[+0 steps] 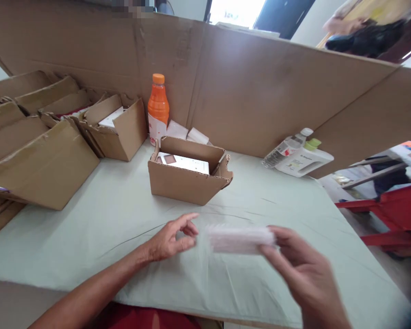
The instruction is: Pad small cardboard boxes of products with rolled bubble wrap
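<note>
My right hand (303,269) pinches the right end of a pale oblong pack (241,240) between thumb and fingers. Motion blurs the pack, so its exact kind cannot be made out. To its left, my left hand (178,237) has its fingers curved and apart, with nothing in them. A small gap separates that hand from the pack. Beyond both hands stands a small cut-down cardboard box (178,183) on the pale green cloth (123,205). Inside it is a white printed carton (192,164) with brown squares on its face.
More cardboard boxes (44,160) crowd the left side. An orange drink bottle (158,109) stands by a cardboard wall (253,87) at the back, near white packets (178,130). A clear bottle (287,148) and a white jug (304,162) lean at the right. A red chair (397,210) is beyond.
</note>
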